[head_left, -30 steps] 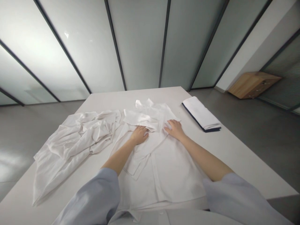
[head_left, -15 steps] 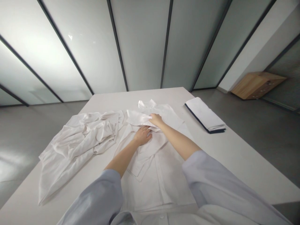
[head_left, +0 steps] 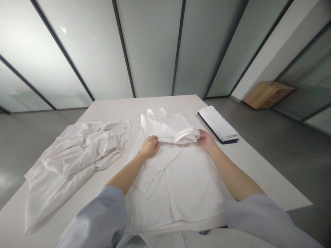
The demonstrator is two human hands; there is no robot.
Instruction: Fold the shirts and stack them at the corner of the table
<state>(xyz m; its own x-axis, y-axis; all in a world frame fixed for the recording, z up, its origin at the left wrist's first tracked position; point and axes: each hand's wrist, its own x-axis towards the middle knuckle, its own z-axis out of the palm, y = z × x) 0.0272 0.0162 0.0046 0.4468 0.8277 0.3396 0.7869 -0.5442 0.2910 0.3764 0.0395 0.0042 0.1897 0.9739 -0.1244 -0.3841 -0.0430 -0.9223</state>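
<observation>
A white shirt (head_left: 191,182) lies spread on the table in front of me, its collar (head_left: 156,112) at the far end and its hem near my body. Across its upper part runs a loosely folded layer with a crumpled sleeve-like flap. My left hand (head_left: 150,147) is closed at the left end of this layer's near edge, fingers curled on the fabric. At the right end, my right hand (head_left: 206,140) pinches the layer's edge between thumb and fingers. One sleeve lies slanting below my left hand, its cuff flat on the shirt.
A rumpled pile of white cloth (head_left: 77,155) covers the table's left side. Neatly folded white cloth (head_left: 219,122) rests on a dark folded piece at the right edge. Beyond the white table (head_left: 108,108) stand frosted glass panels and a wooden cabinet (head_left: 267,94).
My right hand has moved right from the middle to the layer's right end, and the flap now lies there. My left hand has shifted slightly left and its fingers have curled. The view has turned slightly right.
</observation>
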